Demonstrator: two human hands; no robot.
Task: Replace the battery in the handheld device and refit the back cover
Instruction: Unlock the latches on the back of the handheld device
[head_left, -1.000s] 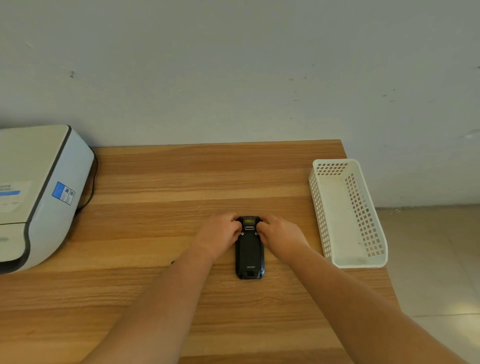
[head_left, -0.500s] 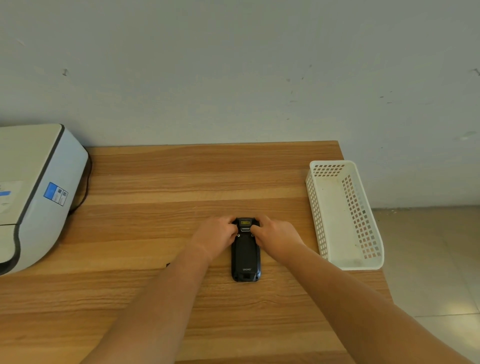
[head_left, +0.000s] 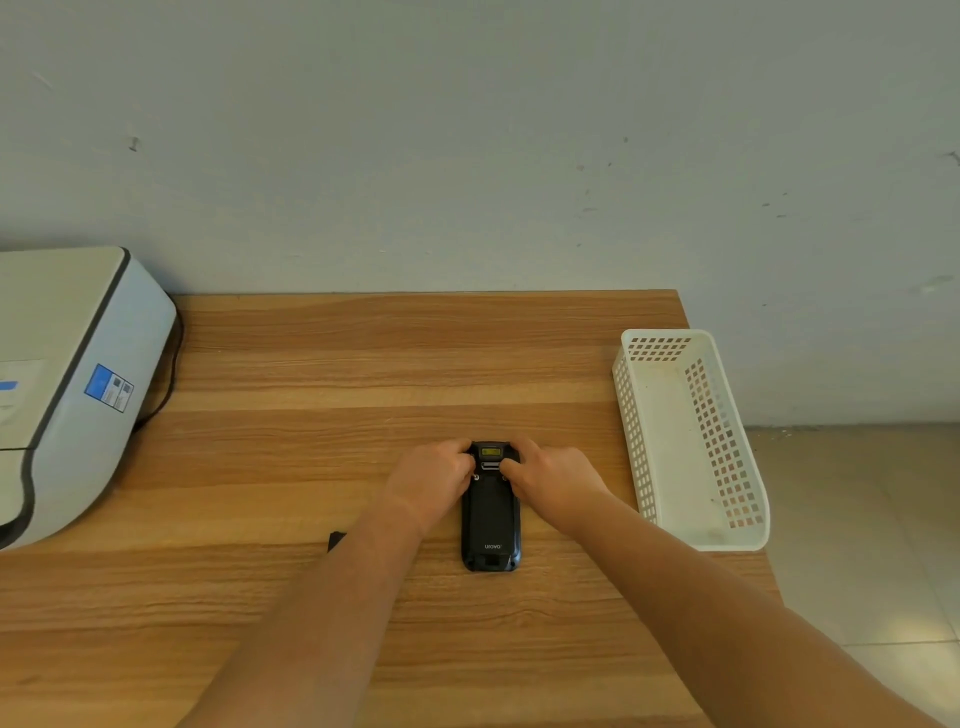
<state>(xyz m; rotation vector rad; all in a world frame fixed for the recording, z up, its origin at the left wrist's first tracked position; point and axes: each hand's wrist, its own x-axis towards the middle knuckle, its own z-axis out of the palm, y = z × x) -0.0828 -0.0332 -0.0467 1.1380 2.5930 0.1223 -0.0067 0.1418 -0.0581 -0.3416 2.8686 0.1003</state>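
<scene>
Now, device: we see the black handheld scanner (head_left: 491, 514) lying back-up on the wooden counter (head_left: 363, 364), long axis running away from us, back cover (head_left: 490, 512) seemingly in place.
Left grip: our left hand (head_left: 434, 480) curls against the scanner's top left corner, fingertips pressed to its edge beside the small latch area.
Right grip: our right hand (head_left: 550, 478) mirrors it on the top right corner, fingers bunched and pressing; both hands touch the device, neither lifts it.
Handling: we judge it a stiff, rugged plastic body, moderately weighty, textured on the back so not very slippery; the cover clips look like the delicate part.
Where to hold: we would take the long sides near the top, thumbs by the latch below the yellow-tinted window, and keep the body flat on the counter.
Nearby: a white perforated basket (head_left: 691, 441) sits well apart to the right, a white printer (head_left: 67, 384) far left, and a small dark object (head_left: 335, 541) peeks out beside our left forearm; we cannot tell what it is.
Change: compared with half a second ago, hands and scanner sit much the same; only our viewpoint has drifted slightly.
</scene>
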